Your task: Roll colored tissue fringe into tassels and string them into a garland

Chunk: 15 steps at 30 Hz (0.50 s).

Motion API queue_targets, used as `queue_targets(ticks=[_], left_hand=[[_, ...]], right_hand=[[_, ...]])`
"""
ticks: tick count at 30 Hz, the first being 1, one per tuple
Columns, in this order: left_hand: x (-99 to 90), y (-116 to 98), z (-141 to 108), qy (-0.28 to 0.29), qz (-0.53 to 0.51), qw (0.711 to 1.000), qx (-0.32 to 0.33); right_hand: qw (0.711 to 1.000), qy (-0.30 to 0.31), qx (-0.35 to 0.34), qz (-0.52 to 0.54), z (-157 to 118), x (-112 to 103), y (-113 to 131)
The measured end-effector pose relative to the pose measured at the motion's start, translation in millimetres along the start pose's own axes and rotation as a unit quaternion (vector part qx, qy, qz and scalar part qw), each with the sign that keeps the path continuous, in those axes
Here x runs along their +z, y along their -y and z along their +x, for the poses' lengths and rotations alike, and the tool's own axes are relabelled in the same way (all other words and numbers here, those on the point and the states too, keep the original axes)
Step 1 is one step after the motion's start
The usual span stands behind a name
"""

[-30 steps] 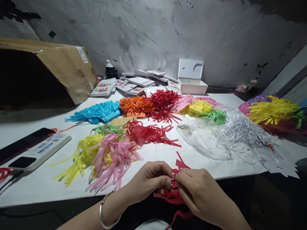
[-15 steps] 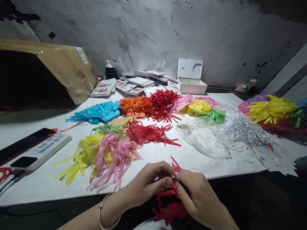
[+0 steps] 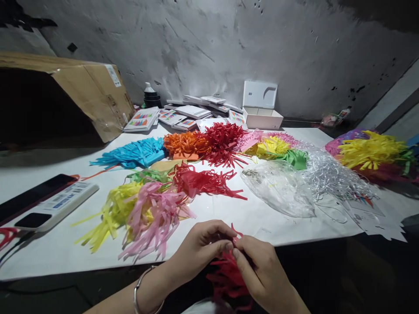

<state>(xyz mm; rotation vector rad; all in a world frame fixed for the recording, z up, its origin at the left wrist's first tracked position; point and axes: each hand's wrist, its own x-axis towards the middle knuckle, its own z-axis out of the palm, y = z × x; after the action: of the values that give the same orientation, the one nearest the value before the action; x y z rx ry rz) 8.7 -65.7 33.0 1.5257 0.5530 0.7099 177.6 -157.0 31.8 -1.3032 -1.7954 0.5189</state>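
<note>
Just past the table's front edge, my left hand (image 3: 204, 246) and my right hand (image 3: 260, 266) meet, both pinching a red tissue-paper tassel (image 3: 229, 274). Its fringe hangs below my fingers, and a thin red strip pokes up between them. The exact spot they grip is partly hidden by the fingers. On the table ahead lie a pink tassel (image 3: 155, 213), a yellow tassel (image 3: 119, 209), a green tassel (image 3: 149, 175) and another red tassel (image 3: 203, 181). Behind them sit bunches of blue fringe (image 3: 131, 152), orange fringe (image 3: 186, 144) and dark red fringe (image 3: 225, 137).
A clear plastic bag (image 3: 278, 187) and silver tinsel (image 3: 330, 174) lie to the right. At left are a phone (image 3: 36, 198) and a white device (image 3: 59, 207) with cables. A cardboard box (image 3: 94, 96), flat packs (image 3: 193, 112) and an opened white box (image 3: 262, 117) stand at the back.
My right hand has shifted slightly left and down, closer to my left fingers. The red tassel's fringe has swung, and the strip above my fingers now shows less.
</note>
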Motion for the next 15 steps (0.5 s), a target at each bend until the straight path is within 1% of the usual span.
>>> queue_targets(ticks=[4, 8, 10, 12, 15], left_hand=[[0.8, -1, 0, -0.016, -0.005, 0.999, -0.033], [-3.4, -7, 3, -0.028, 0.033, 0.998, -0.052], [-7.0, -9, 4, -0.013, 0.046, 0.997, -0.054], [-11.1, -11, 3, 0.018, 0.065, 0.996, -0.056], [-17.4, -10, 0, 0.056, 0.108, 0.991, -0.062]], right_hand=[[1.000, -0.016, 0.017, 0.004, -1, 4, -1], [0.999, -0.004, 0.027, 0.015, 1, 6, -4], [1.000, -0.010, 0.027, 0.002, 1, 9, -6], [1.000, -0.014, 0.025, -0.009, -1, 11, -9], [1.000, 0.012, 0.007, -0.005, -3, 16, -14]])
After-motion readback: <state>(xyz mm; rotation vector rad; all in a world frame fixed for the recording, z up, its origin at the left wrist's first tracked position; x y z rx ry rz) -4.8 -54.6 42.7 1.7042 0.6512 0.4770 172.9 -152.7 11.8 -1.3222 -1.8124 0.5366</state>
